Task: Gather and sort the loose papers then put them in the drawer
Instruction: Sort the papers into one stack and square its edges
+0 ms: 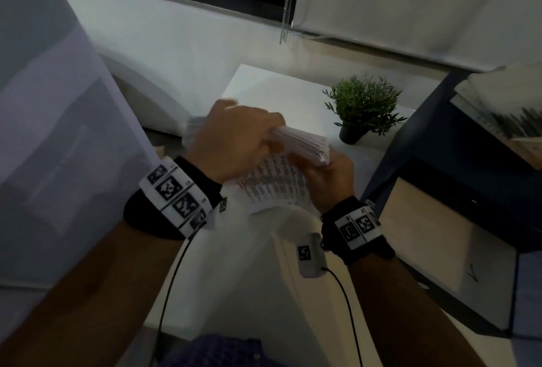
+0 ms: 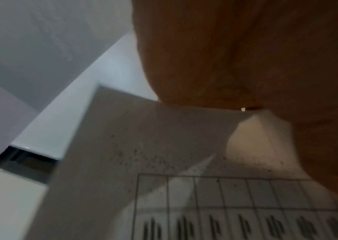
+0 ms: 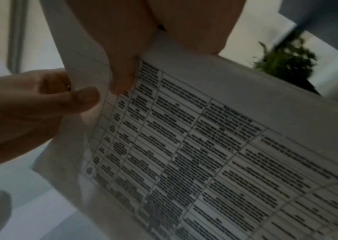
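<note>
A stack of loose white papers (image 1: 305, 144) is held in the air over a white table (image 1: 264, 85). My right hand (image 1: 316, 161) grips the stack from below at its right corner. My left hand (image 1: 264, 138) curls over the top of the stack. A sheet printed with a table of text (image 1: 275, 182) hangs down from the stack towards me. In the right wrist view, the left hand (image 3: 77, 97) pinches the edge of a sheet, and the right hand's thumb (image 3: 123, 73) presses on the printed sheet (image 3: 205, 146). The left wrist view shows the same papers (image 2: 164, 162) under my palm.
A small green plant in a dark pot (image 1: 363, 105) stands on the table, right of the papers. A dark blue cabinet with pale wood fronts (image 1: 440, 220) is at the right, with more papers (image 1: 498, 103) on top. A window blind (image 1: 410, 0) hangs behind.
</note>
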